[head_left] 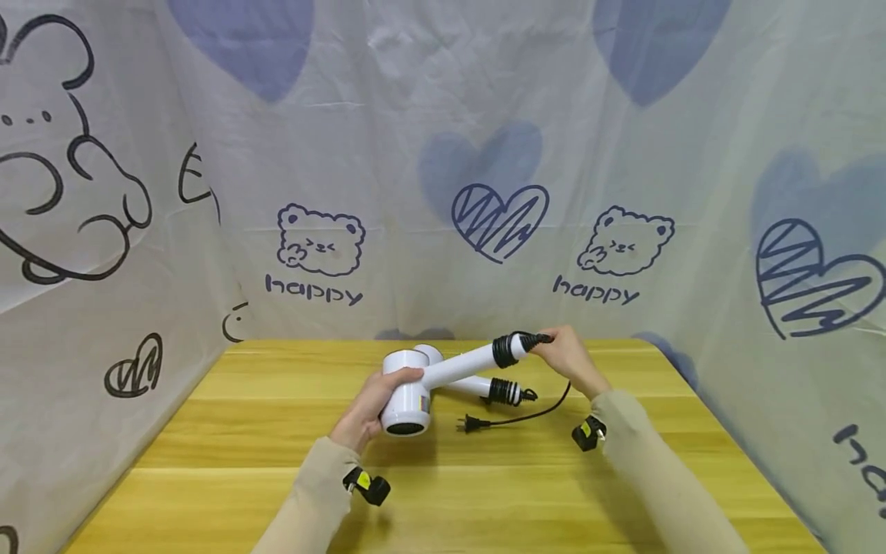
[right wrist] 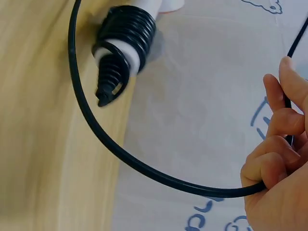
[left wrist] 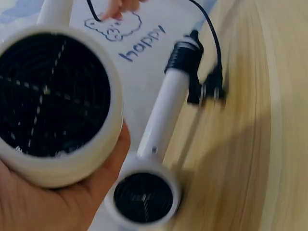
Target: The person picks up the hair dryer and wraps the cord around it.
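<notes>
My left hand grips the barrel of a white hair dryer, its thumb over the top near the handle. In the left wrist view the barrel's dark round grille faces the camera. The handle slants up to the right, black cord wound round its end. At that end, my right hand has its fingers curled round the loose cord. From this hand the cord curves down to a two-pin plug, left of the hand and below the handle.
A second white hair dryer lies on the wooden table behind the held one, its cord coiled round the handle end. Printed cloth hangs at the table's back and sides.
</notes>
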`<act>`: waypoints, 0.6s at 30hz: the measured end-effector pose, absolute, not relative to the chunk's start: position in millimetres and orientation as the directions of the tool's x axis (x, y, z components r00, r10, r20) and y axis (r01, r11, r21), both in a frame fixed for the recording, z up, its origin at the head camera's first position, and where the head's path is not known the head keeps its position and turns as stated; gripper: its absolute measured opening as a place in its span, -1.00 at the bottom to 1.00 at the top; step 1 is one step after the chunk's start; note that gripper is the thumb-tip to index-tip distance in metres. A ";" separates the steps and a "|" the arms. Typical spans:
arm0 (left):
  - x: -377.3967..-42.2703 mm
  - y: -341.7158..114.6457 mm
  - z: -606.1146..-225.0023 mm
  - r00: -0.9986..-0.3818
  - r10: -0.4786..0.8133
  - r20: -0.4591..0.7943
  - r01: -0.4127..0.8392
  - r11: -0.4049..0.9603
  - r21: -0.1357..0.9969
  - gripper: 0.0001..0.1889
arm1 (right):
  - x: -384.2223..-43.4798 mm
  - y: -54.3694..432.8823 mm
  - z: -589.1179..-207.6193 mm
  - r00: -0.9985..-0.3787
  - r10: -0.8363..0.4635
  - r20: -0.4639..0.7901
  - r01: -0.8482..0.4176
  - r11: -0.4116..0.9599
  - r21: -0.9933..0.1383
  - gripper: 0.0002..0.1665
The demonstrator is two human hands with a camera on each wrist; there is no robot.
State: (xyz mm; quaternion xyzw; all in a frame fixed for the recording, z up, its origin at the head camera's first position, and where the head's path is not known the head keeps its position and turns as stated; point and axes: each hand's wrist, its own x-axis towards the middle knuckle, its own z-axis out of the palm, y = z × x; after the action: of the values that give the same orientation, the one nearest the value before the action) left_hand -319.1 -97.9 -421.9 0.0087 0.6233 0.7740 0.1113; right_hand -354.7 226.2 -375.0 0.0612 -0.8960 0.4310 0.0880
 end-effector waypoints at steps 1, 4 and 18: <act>-319.5 -99.8 -421.7 -0.975 0.186 -0.120 -0.153 -0.172 0.973 -0.34 | -354.8 226.6 -372.8 -0.977 -0.044 0.210 -0.191 0.628 -0.754 -0.78; -320.4 -104.7 -419.3 -0.977 0.189 -0.094 -0.110 -0.079 0.991 -0.30 | -353.6 227.1 -368.5 -0.971 -0.084 0.225 -0.222 0.670 -0.709 -0.71; -314.8 -101.7 -407.8 -0.989 0.013 0.144 0.140 0.337 0.931 -0.16 | -331.9 202.5 -365.8 -0.918 -0.120 0.378 -0.320 0.788 -0.526 -0.75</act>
State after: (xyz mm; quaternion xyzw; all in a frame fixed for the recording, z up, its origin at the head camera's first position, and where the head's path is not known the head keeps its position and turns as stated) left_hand -314.8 -101.7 -407.8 0.0470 0.8157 0.5739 -0.0552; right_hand -331.9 202.5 -365.8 0.1182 -0.9311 0.3032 0.1646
